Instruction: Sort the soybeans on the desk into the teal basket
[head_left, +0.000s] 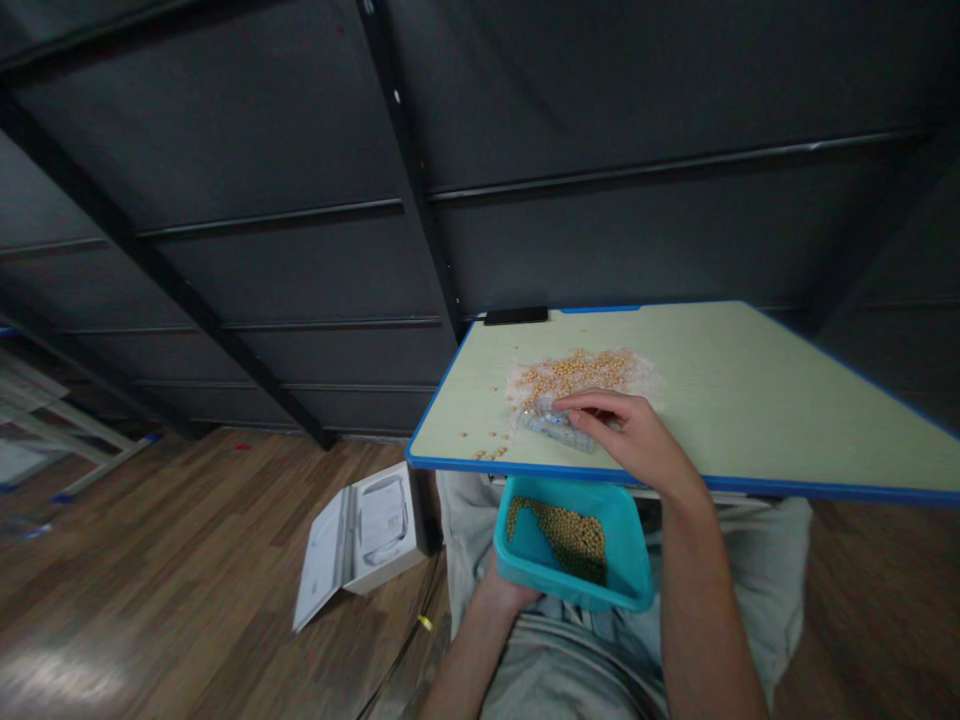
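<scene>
My right hand (619, 425) is over the table, its thumb and fingers pinched at the edge of a clear plastic bag (559, 430) with blue print. Just beyond the fingertips, many yellow soybeans (577, 372) lie spread on or in the crumpled plastic; which of the two I cannot tell. Below the table edge, over my lap, a teal plastic basket (628, 545) holds a heap of greenish-yellow beans (574, 535). My left hand (506, 590) grips this basket at its left front side, with the fingers hidden beneath it.
A few loose soybeans (491, 454) lie near the left front of the pale table (757, 400), which has a blue rim. A black flat object (516, 316) lies at the far edge. An open white box (382, 525) and a cable (409, 640) are on the wooden floor.
</scene>
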